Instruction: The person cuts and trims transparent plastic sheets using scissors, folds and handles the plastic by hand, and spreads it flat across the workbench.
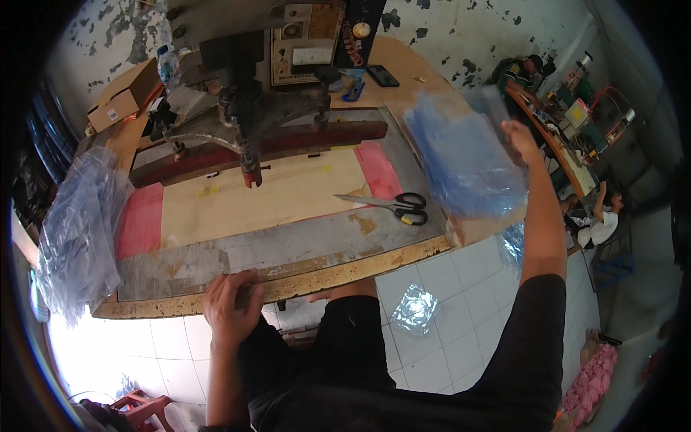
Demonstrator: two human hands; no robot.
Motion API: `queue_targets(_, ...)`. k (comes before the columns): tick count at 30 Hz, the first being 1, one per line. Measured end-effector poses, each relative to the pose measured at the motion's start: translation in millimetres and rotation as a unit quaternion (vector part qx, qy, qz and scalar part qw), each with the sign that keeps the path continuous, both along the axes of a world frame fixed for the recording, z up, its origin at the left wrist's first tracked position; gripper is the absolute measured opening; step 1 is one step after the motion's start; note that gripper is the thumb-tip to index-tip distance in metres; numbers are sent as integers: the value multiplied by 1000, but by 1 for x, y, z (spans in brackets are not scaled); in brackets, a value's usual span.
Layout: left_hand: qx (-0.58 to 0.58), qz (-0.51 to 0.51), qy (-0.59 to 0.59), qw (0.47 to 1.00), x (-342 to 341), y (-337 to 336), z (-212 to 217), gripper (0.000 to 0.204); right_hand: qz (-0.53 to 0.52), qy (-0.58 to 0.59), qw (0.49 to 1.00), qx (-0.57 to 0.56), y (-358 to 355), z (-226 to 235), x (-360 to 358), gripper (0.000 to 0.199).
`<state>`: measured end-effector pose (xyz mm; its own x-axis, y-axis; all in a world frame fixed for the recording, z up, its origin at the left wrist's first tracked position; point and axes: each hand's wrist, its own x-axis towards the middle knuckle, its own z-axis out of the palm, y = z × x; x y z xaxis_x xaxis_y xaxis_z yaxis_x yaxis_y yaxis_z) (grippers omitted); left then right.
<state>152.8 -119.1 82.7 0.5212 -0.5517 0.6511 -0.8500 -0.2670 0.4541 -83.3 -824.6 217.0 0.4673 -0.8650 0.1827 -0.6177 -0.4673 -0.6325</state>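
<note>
My left hand [232, 308] rests on the near edge of the worktable, fingers loosely bent over it and thumb apart, holding nothing. Out to the right, my right hand [521, 142] pinches a clear plastic sheet [495, 104], which is smeared by motion. This hand is beside a loose stack of bluish clear plastic sheets [468, 155]. Black-handled scissors [407, 209] lie with closed blades on the cream work surface [266, 191] of a press. Above that surface stands the press head [245, 122] with a long red bar [288, 147].
More clear plastic [83, 230] is heaped at the left table end. Behind are a cardboard box [126, 93], a control panel [306, 43] and a phone [383, 75]. A plastic packet [414, 309] lies on the tiled floor. Two other people [529, 72] are at the far right.
</note>
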Motion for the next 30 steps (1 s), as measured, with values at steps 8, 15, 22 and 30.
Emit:
queue_targets(8, 31, 9, 8, 999, -2, -6, -1, 28, -13, 119, 984, -134, -26, -45, -7, 39)
queue_targets(15, 10, 2, -16, 1000, 0, -8, -3, 29, -70, 233, 964, -109, -4, -33, -2, 56)
queue_targets(22, 2, 0, -15, 1000, -2, -1, -1, 28, -32, 183, 966, -182, 109, 42, 16, 70)
queue_targets(30, 19, -14, -14, 1000, -1, -1, -3, 27, 63, 290, 948, -116, 172, -85, -1, 63)
